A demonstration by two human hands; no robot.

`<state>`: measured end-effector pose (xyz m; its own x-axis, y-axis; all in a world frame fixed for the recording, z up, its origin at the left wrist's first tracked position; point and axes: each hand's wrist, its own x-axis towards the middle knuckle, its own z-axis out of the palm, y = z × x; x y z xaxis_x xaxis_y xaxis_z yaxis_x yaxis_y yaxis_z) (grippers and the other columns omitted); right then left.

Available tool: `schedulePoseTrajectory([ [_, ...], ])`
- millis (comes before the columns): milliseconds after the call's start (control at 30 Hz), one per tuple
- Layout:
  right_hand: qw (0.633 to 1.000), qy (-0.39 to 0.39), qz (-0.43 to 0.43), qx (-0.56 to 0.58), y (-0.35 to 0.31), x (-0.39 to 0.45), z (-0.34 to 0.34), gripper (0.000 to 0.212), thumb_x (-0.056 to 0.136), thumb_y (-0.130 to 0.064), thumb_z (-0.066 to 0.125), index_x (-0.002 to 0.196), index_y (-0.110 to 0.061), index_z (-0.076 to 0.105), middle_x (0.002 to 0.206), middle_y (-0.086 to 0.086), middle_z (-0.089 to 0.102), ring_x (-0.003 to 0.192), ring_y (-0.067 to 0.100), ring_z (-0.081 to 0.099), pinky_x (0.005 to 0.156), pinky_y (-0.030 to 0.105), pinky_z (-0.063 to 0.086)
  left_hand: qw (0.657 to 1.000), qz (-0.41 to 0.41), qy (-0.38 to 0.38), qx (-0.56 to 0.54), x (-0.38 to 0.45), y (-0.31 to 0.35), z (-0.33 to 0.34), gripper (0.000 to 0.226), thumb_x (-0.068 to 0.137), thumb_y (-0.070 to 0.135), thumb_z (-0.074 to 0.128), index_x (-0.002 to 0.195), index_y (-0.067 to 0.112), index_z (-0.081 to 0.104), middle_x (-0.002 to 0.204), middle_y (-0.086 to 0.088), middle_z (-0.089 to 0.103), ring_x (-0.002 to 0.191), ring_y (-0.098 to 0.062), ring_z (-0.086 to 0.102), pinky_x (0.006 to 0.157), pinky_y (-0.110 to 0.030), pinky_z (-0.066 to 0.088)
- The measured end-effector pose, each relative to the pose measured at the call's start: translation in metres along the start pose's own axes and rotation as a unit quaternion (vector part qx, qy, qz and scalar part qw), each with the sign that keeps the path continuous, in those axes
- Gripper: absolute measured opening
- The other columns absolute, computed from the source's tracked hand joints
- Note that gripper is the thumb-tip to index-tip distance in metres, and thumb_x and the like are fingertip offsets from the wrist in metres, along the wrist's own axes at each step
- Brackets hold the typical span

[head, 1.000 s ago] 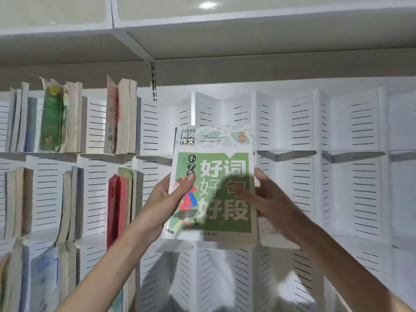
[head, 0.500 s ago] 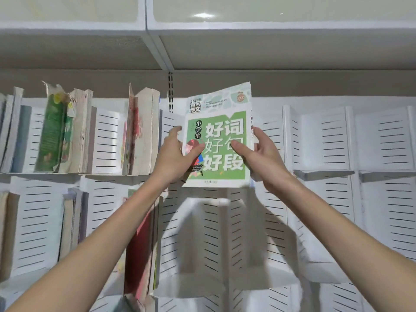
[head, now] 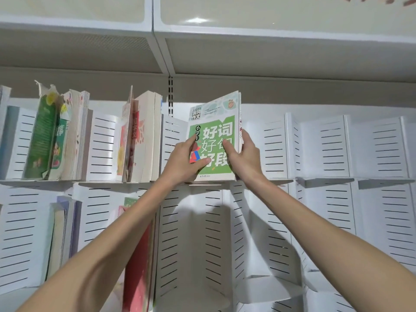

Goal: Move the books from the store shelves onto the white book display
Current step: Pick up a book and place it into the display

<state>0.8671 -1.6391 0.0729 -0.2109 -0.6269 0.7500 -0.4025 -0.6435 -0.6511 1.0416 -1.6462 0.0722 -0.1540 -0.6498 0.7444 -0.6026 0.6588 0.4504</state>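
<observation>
Both hands seated a green-and-white paperback book [head: 213, 140] with large white Chinese characters on its cover into a compartment of the white slotted metal book display [head: 333, 149], on the upper ledge [head: 265, 181] near its middle. The book stood nearly upright, cover facing outward and angled a little to the left, its bottom edge resting on or just above the ledge; which of the two could not be told. The left hand [head: 183, 162] held the book's left edge, thumb and forefinger laid on the cover, the other fingers hidden behind. The right hand [head: 244, 156] clasped the right edge, thumb on the cover and fingers wrapped round the fore-edge.

To finish the step well, the bottom edge would need to sit flat on the ledge and the back cover to lean against the slotted divider [head: 173, 140] before either hand let go; releasing one hand first, then the other, would guard against the book tipping forward. A thin paperback is liable to sag or slide at the foot.

Further left on the same ledge stood a tattered green-covered book [head: 45, 136] and a thick cream-paged book [head: 146, 136], each in its own compartment. The compartments towards the right edge of the display held no books.
</observation>
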Motion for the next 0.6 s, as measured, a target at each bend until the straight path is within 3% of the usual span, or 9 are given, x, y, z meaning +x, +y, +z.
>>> schedulePoseTrajectory([
  [100, 0.999, 0.000, -0.034, -0.037, 0.006, -0.004, 0.002, 0.038, 0.097, -0.039, 0.058, 0.132, -0.029, 0.050, 0.110, -0.007, 0.074, 0.088, 0.017, 0.071, 0.079, 0.035, 0.057, 1.000, 0.004, -0.005, 0.022, 0.000, -0.008, 0.005, 0.081, 0.087, 0.030, 0.078, 0.154, 0.015, 0.035, 0.126, -0.011, 0.056, 0.119, -0.023, 0.053, 0.082, -0.016, 0.032],
  [233, 0.988, -0.016, -0.074, -0.132, 0.012, -0.004, -0.001, 0.043, 0.100, -0.044, 0.052, 0.138, -0.028, 0.040, 0.107, -0.006, 0.074, 0.083, 0.019, 0.070, 0.071, 0.034, 0.055, 0.998, -0.005, -0.040, 0.040, -0.002, -0.015, 0.010, 0.094, 0.085, 0.033, 0.080, 0.159, 0.018, 0.024, 0.150, -0.015, 0.039, 0.142, -0.028, 0.038, 0.108, -0.028, 0.033],
  [400, 0.977, -0.055, -0.098, -0.181, 0.016, -0.002, -0.009, 0.044, 0.099, -0.051, 0.049, 0.134, -0.029, 0.035, 0.116, -0.010, 0.070, 0.088, 0.020, 0.069, 0.074, 0.037, 0.055, 0.998, 0.026, -0.034, 0.036, -0.003, -0.016, 0.014, 0.095, 0.082, 0.023, 0.083, 0.158, 0.013, 0.028, 0.141, -0.008, 0.043, 0.134, -0.023, 0.044, 0.095, -0.014, 0.032],
  [500, 0.975, -0.085, -0.100, -0.179, 0.021, -0.008, -0.011, 0.048, 0.098, -0.048, 0.049, 0.138, -0.029, 0.028, 0.125, -0.010, 0.066, 0.097, 0.021, 0.069, 0.080, 0.042, 0.056, 0.998, 0.036, -0.047, 0.022, -0.003, -0.015, 0.015, 0.099, 0.080, 0.021, 0.084, 0.159, 0.017, 0.025, 0.153, -0.005, 0.037, 0.141, -0.021, 0.039, 0.110, -0.033, 0.040],
  [600, 0.975, -0.096, -0.101, -0.173, 0.026, -0.009, -0.009, 0.047, 0.100, -0.042, 0.049, 0.137, -0.024, 0.028, 0.129, -0.006, 0.065, 0.103, 0.023, 0.067, 0.085, 0.045, 0.055, 0.998, 0.032, -0.053, 0.029, 0.000, -0.017, 0.015, 0.102, 0.078, 0.024, 0.086, 0.160, 0.024, 0.024, 0.158, -0.013, 0.032, 0.147, -0.027, 0.032, 0.116, -0.046, 0.037],
])
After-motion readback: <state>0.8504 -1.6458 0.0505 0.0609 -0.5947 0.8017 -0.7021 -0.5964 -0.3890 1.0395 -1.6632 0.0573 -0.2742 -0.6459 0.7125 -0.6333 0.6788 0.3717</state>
